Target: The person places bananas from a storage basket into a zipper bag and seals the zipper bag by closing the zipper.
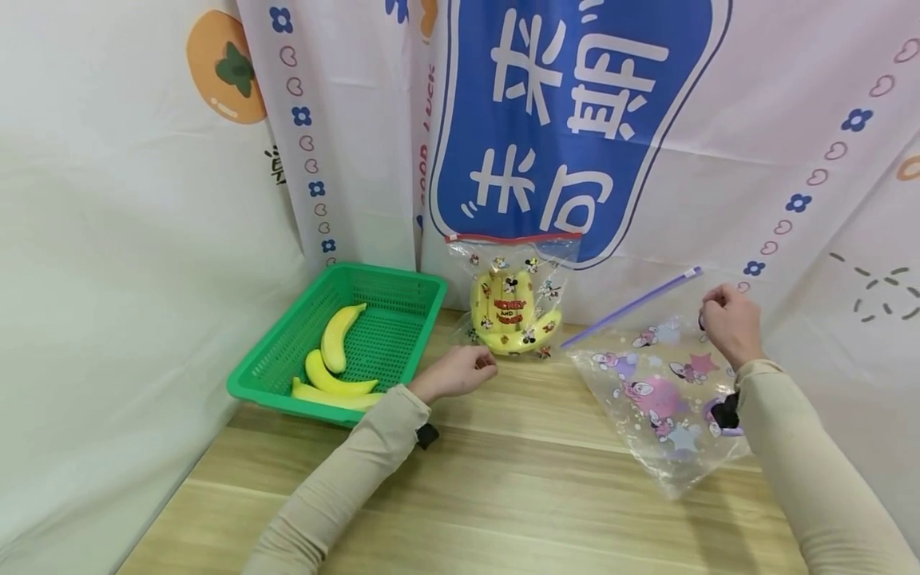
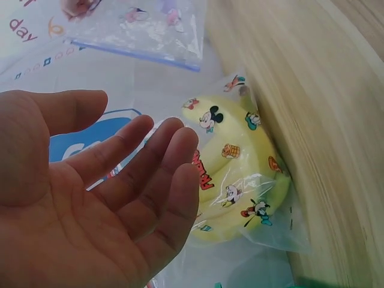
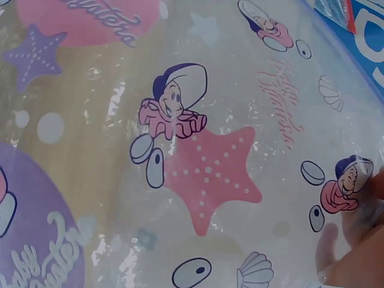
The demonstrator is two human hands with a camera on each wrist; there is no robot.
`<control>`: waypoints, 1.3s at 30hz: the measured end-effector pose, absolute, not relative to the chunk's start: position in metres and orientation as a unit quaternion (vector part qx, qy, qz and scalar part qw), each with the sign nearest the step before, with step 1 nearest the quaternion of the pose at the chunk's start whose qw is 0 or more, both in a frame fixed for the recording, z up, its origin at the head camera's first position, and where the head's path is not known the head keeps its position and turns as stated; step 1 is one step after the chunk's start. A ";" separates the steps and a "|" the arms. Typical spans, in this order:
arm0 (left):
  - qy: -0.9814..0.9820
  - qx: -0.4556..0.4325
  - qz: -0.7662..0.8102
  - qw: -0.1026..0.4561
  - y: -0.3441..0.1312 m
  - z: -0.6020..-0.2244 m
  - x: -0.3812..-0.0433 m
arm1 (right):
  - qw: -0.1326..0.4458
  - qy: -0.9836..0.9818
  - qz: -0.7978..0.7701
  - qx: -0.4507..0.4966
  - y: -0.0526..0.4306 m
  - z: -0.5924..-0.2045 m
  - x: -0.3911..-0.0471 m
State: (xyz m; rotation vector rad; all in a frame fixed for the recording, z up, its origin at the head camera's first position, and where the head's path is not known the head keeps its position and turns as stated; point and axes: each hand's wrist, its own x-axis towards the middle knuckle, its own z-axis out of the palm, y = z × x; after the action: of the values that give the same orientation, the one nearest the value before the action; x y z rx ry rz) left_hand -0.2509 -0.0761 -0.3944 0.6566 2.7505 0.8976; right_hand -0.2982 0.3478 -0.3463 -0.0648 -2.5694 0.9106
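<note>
My right hand (image 1: 731, 326) pinches the side of a clear zip bag (image 1: 624, 423) near its upper corner. The bag has a purple slider strip and starfish and cartoon prints; it hangs slantwise over the table. In the right wrist view its printed film (image 3: 210, 174) fills most of the picture, with fingers (image 3: 354, 258) partly behind it. My left hand (image 1: 458, 374) holds nothing, its fingers loosely bent. Just beyond it, a clear cartoon-printed zip bag (image 1: 513, 311) with a red strip stands against the backdrop, with several yellow bananas inside.
A green plastic basket (image 1: 247, 391) sits left of my left hand, with three bananas (image 1: 338, 339) visible in it. My left forearm crosses its near right corner. A printed cloth (image 1: 374, 176) hangs behind the wooden table (image 1: 503, 495).
</note>
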 end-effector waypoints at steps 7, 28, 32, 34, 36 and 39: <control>0.909 0.230 0.338 0.084 -0.062 -0.397 -0.253 | 0.208 -0.916 0.343 0.019 0.330 -0.336 -0.297; 0.836 0.225 0.485 0.121 -0.016 -0.423 -0.255 | 0.218 -0.899 0.331 0.184 0.230 -0.334 -0.307; 0.829 0.230 0.494 0.128 -0.014 -0.424 -0.255 | 0.217 -0.902 0.318 0.194 0.219 -0.334 -0.307; 0.833 0.236 0.486 0.118 -0.013 -0.425 -0.255 | 0.213 -0.905 0.312 0.195 0.215 -0.335 -0.308; 0.838 0.240 0.478 0.105 -0.012 -0.426 -0.254 | 0.213 -0.907 0.306 0.194 0.211 -0.335 -0.308; 0.846 0.242 0.469 0.081 -0.011 -0.428 -0.253 | 0.216 -0.910 0.298 0.190 0.207 -0.335 -0.308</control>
State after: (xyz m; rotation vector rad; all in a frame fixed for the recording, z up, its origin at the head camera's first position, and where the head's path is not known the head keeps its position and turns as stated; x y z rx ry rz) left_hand -0.2533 -0.0111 -0.4285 0.7227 2.5283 1.4021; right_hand -0.3078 0.2074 -0.3350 0.5275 -2.5234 0.8262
